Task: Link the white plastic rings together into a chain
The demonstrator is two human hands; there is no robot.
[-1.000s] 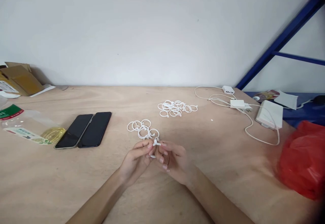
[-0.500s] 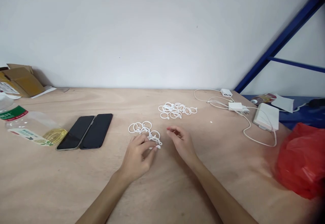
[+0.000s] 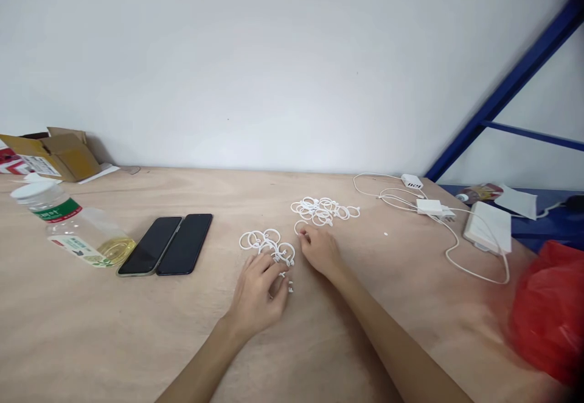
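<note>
My left hand (image 3: pixel 261 290) is curled low over the tabletop at the near side of a loose pile of white plastic curtain rings (image 3: pixel 272 235). Small white ring ends (image 3: pixel 291 287) poke out past its thumb and forefinger; the rest of what it grips is covered by the fingers. With thumb and fingers together, my right hand (image 3: pixel 323 249) pinches one white curtain ring (image 3: pixel 296 225), which lies at the near edge of a farther pile of the same rings (image 3: pixel 323 208). Small eyelets show on several rings.
Two dark phones (image 3: pixel 185 245) lie left, beside a tilted clear bottle (image 3: pixel 68 226) with some yellow liquid. An open cardboard box (image 3: pixel 68 153) stands at the back left. White chargers and cables (image 3: pixel 429 207) spread at right, near a white box (image 3: pixel 488 226) and red plastic bag (image 3: pixel 547 311).
My right hand has reached forward to the farther pile and closed on a ring there. My left hand stays by the nearer pile, its grip shifted. The whole view has moved slightly.
</note>
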